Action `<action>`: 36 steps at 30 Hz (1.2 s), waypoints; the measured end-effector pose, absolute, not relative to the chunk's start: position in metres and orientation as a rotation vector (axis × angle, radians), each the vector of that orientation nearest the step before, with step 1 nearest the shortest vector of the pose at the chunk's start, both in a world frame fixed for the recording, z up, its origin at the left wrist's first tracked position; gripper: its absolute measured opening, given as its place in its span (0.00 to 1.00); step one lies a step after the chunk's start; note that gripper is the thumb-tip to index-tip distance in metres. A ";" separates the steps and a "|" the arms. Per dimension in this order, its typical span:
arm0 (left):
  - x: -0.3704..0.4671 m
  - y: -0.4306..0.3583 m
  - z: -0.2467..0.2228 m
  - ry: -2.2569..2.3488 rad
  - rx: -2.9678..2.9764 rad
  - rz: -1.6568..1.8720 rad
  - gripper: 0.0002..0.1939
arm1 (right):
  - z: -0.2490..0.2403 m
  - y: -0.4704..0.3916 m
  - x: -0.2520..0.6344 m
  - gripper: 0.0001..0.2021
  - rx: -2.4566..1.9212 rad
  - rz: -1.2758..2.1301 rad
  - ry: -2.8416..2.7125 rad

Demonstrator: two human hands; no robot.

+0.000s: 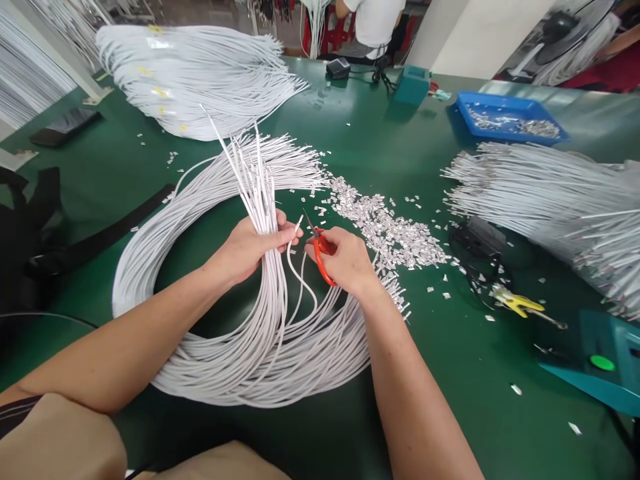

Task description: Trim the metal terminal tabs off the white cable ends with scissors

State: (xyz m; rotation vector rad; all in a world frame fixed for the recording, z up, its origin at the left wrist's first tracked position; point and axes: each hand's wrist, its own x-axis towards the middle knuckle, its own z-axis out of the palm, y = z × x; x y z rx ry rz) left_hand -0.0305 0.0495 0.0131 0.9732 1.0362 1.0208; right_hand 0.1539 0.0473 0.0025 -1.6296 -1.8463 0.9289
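Observation:
My left hand (pixel 255 247) is wrapped round an upright bunch of white cables (pixel 257 193), their cut ends fanning out above it. One loose cable end (pixel 299 223) pokes out by the left thumb and fingertips. Close by on the right, my right hand (pixel 345 257) grips orange-handled scissors (pixel 324 257), whose dark pointed tip aims up and left towards that end. Whether the blades are parted I cannot make out. Both hands are above a large coil of white cables (pixel 150 247) that curves round on the green table.
Small silvery scraps (pixel 385 227) lie scattered right of the coil. A blue tray (pixel 510 117) holds more. Cable bundles lie at the back left (pixel 195 80) and right (pixel 540 193). Yellow-handled pliers (pixel 517 300) and a teal device (pixel 600 360) are at right. A person (pixel 375 23) sits beyond.

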 end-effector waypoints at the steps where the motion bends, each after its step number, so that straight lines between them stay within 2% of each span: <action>1: -0.030 0.049 0.013 1.043 0.986 1.019 0.15 | 0.004 0.047 0.154 0.12 -1.629 0.908 -1.876; 7: -0.030 0.049 0.014 1.076 1.025 0.996 0.16 | 0.011 0.045 0.153 0.16 -1.640 0.840 -1.989; 28: -0.031 0.048 0.011 1.070 1.018 1.010 0.15 | 0.011 0.042 0.155 0.13 -1.673 0.603 -2.123; 32: -0.031 0.048 0.012 1.038 0.994 0.979 0.16 | 0.013 0.042 0.159 0.14 -1.635 0.754 -2.030; 36: -0.028 0.047 0.011 0.937 0.969 0.894 0.16 | 0.019 0.044 0.161 0.09 -1.384 1.200 -1.554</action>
